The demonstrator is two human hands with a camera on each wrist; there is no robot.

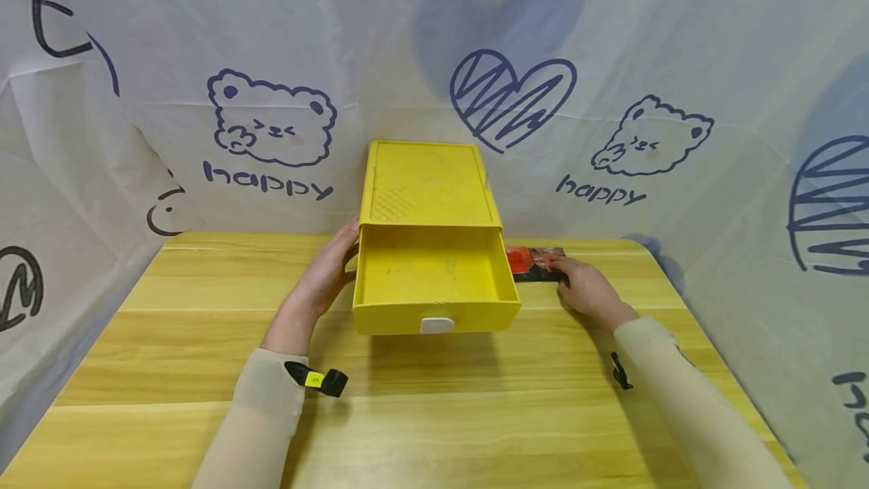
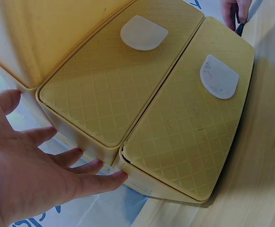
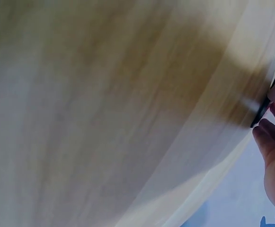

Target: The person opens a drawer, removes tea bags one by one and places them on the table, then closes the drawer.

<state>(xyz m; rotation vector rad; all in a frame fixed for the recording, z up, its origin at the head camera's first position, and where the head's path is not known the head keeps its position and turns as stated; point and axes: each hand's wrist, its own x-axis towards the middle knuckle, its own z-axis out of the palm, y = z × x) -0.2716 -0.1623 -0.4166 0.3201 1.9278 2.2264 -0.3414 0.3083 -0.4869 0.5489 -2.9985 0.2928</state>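
Note:
A yellow drawer cabinet (image 1: 431, 179) stands at the back of the table, its top drawer (image 1: 394, 319) pulled out and bare inside. My left hand (image 1: 330, 266) rests against the cabinet's left side. In the left wrist view that hand's fingers (image 2: 87, 168) are spread and fairly straight, with tips touching the side wall. To the right of the cabinet, my right hand (image 1: 589, 291) pinches the right end of a flat black-and-red packet (image 1: 526, 262). Its left end is hidden behind the drawer. The right wrist view catches only the packet's thin dark edge (image 3: 262, 113) between thumb and fingers.
Below the pulled-out drawer are two shut drawers with white handles (image 2: 144, 33). The wooden table (image 1: 434, 429) ends at a white cloth backdrop (image 1: 407, 59) with blue drawings, which also hangs along both sides.

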